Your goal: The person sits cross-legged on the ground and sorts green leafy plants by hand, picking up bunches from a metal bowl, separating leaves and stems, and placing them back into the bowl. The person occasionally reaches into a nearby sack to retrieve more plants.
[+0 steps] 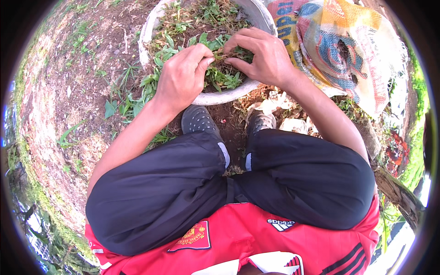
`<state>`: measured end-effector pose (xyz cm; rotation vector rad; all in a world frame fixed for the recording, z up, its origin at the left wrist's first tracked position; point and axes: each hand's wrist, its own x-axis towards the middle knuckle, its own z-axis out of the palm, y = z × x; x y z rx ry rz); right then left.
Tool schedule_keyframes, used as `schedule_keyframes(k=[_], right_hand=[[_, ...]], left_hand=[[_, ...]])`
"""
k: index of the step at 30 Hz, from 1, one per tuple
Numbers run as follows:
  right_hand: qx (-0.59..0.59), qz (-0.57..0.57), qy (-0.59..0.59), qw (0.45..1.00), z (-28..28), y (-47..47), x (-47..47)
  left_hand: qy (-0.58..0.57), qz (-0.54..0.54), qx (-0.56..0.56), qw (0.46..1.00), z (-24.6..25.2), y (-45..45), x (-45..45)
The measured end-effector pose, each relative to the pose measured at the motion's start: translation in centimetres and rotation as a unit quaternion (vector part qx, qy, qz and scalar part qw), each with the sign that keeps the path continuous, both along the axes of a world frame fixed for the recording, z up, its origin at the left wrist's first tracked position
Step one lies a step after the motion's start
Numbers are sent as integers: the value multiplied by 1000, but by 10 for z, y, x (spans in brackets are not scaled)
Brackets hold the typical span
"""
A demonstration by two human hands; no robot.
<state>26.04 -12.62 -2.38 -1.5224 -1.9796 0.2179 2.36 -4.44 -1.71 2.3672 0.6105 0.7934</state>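
Note:
Between my feet and the top of the view stands a round, pale tub (pixel 220 99), its rim stained. Pulled weeds (pixel 216 75), green leaves mixed with dry stems and roots, lie inside it. My left hand (pixel 184 74) is over the near left side of the tub, thumb and forefinger tips together beside some dry stems. Whether a stem is pinched there is hidden. Opposite, my right hand (pixel 263 56) reaches in over the right rim. A gap shows between its thumb and curled forefinger, with weeds behind it.
A printed woven sack (pixel 343 51) lies crumpled right of the tub. My dark dotted shoes (pixel 201 120) are close to the tub's near rim. Green weeds (pixel 132 103) grow from the bare soil (pixel 86 103) at left. A wooden branch (pixel 398 192) is at lower right.

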Motion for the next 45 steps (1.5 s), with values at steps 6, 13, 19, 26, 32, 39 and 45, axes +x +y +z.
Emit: schedule_keyframes(k=[6,13,19,26,32,39,45], right_hand=[[-10,0,9,1000,-1,0,-1],[-12,38,-2,999,0,3,1],[-100,21,36,994,5,5,1],[-148,12,72,986,3,13,7],[-221,-12,290,931,1,26,19],[-30,-102,411,906,8,32,-7],[32,29,92,995,9,6,-4]], left_hand=[[-10,-1,8,1000,-3,1,-3],[-24,-44,73,996,-6,3,-8],[-18,-71,127,989,-5,3,-10],[-31,-91,136,986,-5,4,-12],[-22,-103,138,985,-8,5,-15],[-33,-110,135,984,-8,6,-16],[-33,-103,139,984,-7,4,-20]])
